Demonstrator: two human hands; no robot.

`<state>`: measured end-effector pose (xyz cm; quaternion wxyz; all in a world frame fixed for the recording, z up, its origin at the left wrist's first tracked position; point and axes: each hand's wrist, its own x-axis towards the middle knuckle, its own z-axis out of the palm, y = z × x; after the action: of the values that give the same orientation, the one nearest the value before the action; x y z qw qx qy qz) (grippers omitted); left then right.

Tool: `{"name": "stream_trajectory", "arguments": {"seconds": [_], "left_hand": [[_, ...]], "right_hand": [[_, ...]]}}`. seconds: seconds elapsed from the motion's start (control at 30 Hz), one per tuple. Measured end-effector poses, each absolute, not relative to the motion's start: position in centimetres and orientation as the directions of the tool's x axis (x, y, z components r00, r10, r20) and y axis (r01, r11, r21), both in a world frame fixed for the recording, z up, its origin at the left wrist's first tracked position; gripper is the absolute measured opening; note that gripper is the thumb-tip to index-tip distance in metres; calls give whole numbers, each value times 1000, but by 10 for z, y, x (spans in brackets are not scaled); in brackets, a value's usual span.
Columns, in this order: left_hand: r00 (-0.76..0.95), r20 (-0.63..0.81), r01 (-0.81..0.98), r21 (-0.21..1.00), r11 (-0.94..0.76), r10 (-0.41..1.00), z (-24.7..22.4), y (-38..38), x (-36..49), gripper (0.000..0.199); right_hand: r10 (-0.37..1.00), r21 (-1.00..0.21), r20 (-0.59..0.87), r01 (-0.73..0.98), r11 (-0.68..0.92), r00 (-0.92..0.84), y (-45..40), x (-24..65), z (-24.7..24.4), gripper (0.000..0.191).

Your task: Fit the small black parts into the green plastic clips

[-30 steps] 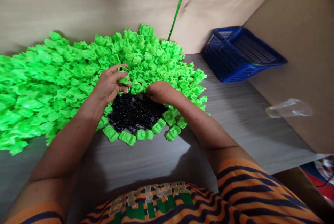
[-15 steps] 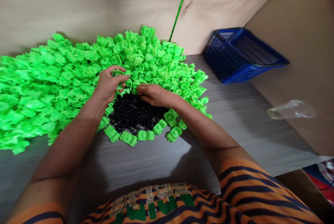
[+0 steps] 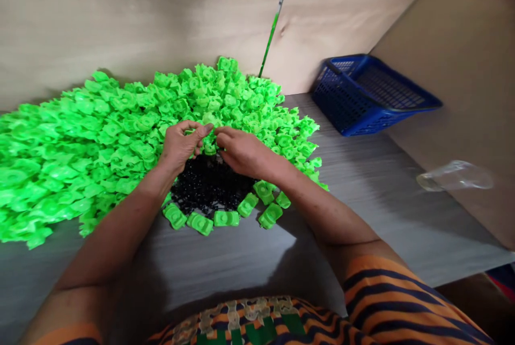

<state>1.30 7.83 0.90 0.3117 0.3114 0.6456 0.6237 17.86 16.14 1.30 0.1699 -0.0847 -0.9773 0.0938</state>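
Note:
A large heap of bright green plastic pieces (image 3: 108, 125) spreads over the left and middle of the grey table. In front of it lies a pile of small black parts (image 3: 213, 181). My left hand (image 3: 183, 144) is closed above the left edge of the black pile, thumb and forefinger pinched; what it holds is too small to make out. Close beside it on the right, my right hand (image 3: 241, 149) has its fingers pressed together, and their tips are partly hidden. Several green car-shaped pieces (image 3: 226, 218) lie along the near edge of the black pile.
A blue plastic basket (image 3: 346, 103) stands tilted at the back right of the grey table (image 3: 374, 189). A clear plastic cup (image 3: 456, 176) lies on its side at the right. A thin green-stained stick (image 3: 273, 28) leans against the wooden back panel (image 3: 225, 7).
My left hand has moved right, so the two hands are nearly touching. The green piece seen in the left hand earlier is now hidden or no longer distinguishable. The view has shifted slightly.

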Motion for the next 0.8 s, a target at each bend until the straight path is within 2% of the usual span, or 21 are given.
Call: {"name": "stream_trajectory", "arguments": {"seconds": [0.1,0.2,0.3,0.4,0.57,0.67,0.8], "left_hand": [[-628,-13,-11,1000,8,778,4,81,17,60],[-645,2,-60,997,-54,764,1,83,19,61],[-647,10,-114,987,-109,763,2,84,17,57],[-560,-11,-187,976,-114,828,6,82,11,51],[-449,-4,-254,959,-123,894,7,78,0,46],[-391,8,-260,958,-118,921,7,76,4,47],[-347,-9,-268,959,-91,938,7,75,14,47]], "right_hand": [[161,-101,250,139,985,-955,139,172,9,23],[119,-72,258,104,992,-959,125,169,6,24],[56,-126,305,18,992,-951,122,174,12,18],[43,-255,381,-60,965,-924,127,185,25,12],[267,-441,583,-22,897,-767,155,193,35,19],[379,-526,583,21,850,-719,171,187,27,22],[449,-590,583,27,807,-677,175,179,18,22]]}}
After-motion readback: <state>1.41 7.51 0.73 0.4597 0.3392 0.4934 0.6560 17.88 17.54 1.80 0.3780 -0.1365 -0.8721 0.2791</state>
